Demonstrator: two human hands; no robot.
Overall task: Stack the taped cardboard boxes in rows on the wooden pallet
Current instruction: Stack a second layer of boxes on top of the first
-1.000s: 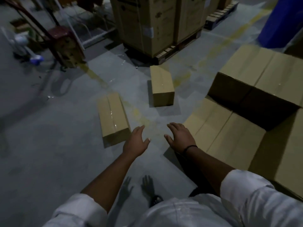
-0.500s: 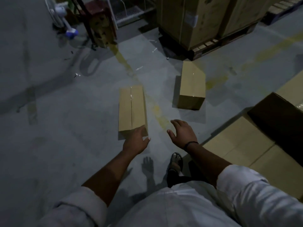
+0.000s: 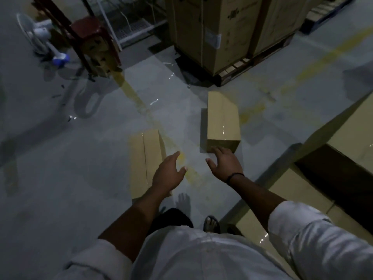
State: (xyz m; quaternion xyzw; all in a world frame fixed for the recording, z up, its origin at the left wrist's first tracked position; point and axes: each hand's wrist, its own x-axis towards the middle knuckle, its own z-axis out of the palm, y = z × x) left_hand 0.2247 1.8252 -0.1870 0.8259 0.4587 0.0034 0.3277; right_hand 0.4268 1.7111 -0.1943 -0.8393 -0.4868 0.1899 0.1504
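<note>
Though the left hand [image 3: 168,174] hides its near corner, the left box [image 3: 146,158] apparently lies lengthwise away; both hands spread, right hand [image 3: 225,165] beside it.

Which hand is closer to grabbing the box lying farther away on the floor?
Right. The right hand is open at the farther box's near end; the left hand hangs over the nearer box.

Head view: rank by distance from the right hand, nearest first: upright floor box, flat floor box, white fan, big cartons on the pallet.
1. Upright floor box, just ahead of the right hand
2. Flat floor box, to its left, partly under the left hand
3. Big cartons on the pallet, far ahead
4. White fan, far upper left
</note>
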